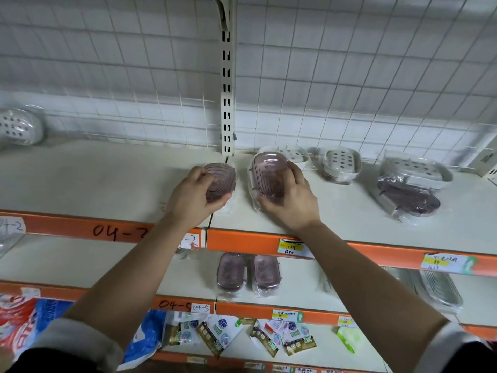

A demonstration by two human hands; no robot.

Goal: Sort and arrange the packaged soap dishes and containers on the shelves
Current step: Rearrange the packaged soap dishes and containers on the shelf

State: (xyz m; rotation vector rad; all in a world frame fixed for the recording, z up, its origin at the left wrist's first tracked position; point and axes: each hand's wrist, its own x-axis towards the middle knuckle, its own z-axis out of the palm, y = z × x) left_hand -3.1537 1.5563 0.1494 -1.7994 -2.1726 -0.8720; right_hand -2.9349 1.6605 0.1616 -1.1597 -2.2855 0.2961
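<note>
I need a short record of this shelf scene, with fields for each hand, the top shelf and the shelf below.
left hand: grips oval purple dish at top shelf
right hand: grips wrapped purple dish, same shelf
top shelf, right side: white perforated dishes; third purple dish in wrap, apart from both hands
shelf below: two purple dishes side by side
shelf edge: orange, with yellow price tags

Soap dish (20,126) partly beyond left edge.
</note>
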